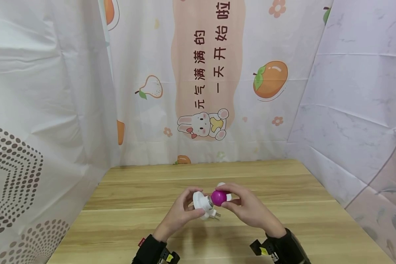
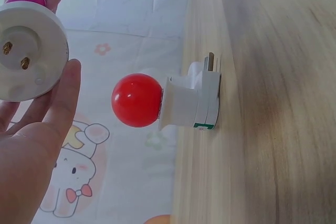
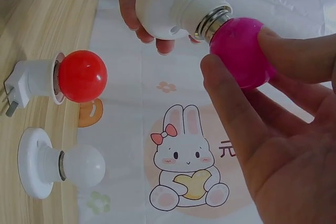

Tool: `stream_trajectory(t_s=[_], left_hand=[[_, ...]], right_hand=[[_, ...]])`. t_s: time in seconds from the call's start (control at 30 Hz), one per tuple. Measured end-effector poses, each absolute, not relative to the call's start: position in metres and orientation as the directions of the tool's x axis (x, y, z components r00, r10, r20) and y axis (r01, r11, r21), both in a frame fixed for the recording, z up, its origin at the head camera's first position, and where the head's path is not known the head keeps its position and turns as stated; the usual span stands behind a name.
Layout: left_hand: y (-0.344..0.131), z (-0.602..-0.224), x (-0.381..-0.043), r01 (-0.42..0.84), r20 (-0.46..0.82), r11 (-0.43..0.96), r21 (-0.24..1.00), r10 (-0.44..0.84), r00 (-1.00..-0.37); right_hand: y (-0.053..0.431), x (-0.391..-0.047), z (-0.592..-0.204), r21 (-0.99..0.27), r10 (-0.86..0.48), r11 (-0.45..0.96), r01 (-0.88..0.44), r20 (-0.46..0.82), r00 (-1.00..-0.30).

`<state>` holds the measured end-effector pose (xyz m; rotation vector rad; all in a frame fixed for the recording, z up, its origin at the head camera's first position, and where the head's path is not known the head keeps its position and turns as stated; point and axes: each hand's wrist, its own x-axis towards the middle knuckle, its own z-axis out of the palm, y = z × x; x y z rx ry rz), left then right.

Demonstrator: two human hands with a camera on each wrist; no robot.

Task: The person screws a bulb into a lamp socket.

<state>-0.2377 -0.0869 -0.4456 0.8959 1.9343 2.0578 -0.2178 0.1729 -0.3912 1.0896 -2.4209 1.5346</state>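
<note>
Above the table, my left hand (image 1: 180, 213) grips a round white lamp holder (image 3: 184, 3) by its base, fingers behind and thumb in front. Two brass pins stick out of the holder's underside in the left wrist view. A magenta bulb (image 3: 241, 51) is pinched between the thumb and fingers of my right hand (image 1: 249, 208). Its silver screw cap (image 3: 212, 23) sits at the mouth of the holder, with part of the thread showing. How deep the cap reaches inside is hidden.
On the wooden table (image 1: 135, 205) stands a white plug-in lamp holder (image 2: 184, 103) carrying a red bulb (image 2: 137, 100). Beside it is a round white lamp holder (image 3: 37, 163) with a white bulb (image 3: 84, 165). Both are largely hidden by my hands in the head view. Printed curtains surround the table.
</note>
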Motion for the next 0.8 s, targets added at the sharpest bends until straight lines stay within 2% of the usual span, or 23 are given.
stream_trajectory(t_s=[0.2, 0.47, 0.8], left_hand=[[-0.0884, -0.4467, -0.2396, 0.269, 0.293, -0.123, 0.955, 0.509, -0.809], [-0.0892, -0.445, -0.238, 0.252, 0.287, -0.137, 0.958, 0.512, -0.81], [-0.0889, -0.443, -0.2382, 0.296, 0.32, -0.132, 0.946, 0.517, -0.794]], right_hand=[[0.1728, -0.2172, -0.3913, -0.742, -0.527, 0.238, -0.627, 0.444, -0.725], [0.1687, -0.2153, -0.3882, -0.791, -0.463, 0.322, -0.521, 0.348, -0.815], [0.1678, -0.2147, -0.3868, -0.784, -0.421, 0.397, -0.477, 0.307, -0.854]])
